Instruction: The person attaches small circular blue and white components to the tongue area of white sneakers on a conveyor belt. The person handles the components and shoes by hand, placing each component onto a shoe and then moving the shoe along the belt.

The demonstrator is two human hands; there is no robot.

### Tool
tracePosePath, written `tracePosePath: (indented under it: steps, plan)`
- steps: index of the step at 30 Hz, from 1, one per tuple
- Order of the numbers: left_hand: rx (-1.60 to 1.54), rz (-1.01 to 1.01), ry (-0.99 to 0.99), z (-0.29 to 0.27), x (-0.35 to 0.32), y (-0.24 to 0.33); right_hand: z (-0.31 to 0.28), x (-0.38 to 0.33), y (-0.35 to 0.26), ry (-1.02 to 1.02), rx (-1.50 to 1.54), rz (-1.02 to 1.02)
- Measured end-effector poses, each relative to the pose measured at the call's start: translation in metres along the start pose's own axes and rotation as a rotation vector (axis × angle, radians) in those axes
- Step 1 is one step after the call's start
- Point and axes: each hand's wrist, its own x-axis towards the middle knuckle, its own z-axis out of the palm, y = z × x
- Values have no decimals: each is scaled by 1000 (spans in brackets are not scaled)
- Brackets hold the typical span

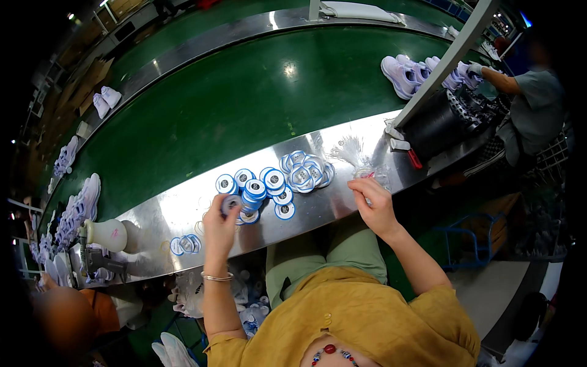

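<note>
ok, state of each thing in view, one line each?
left hand: raised, pinching one round tag
round tags: heaped loose on the steel ledge
right hand: resting on clear bags
clear bags: flat on the ledge
green belt: carrying pale shoes
white bottle: lying on its side

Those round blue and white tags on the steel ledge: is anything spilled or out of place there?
Nothing looks spilled or damaged. The round tags lie in loose, overlapping heaps rather than rows, and a few tags sit apart nearer the white bottle. The left hand holds one tag; the right hand rests by a clear plastic bag.
</note>
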Motion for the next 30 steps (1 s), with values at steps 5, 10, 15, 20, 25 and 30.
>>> tracePosePath:
  steps: [5,10,15,20,25,30]
  plan:
    - [138,109,-136,62,-16,9,-6,-5,1,2,11,16]
    - [382,153,-75,81,-17,14,-18,-11,10,39,-12,23]
    - [584,327,-6,80,-27,9,-40,-3,29,96,-30,50]
    - [714,303,-2,90,-33,14,-50,29,63,109,-76,41]
    - [719,302,89,89,-37,21,-42,68,94,2,-59,190]
    - [700,254,171,85,-55,16,-14,89,125,-84,-127,333]
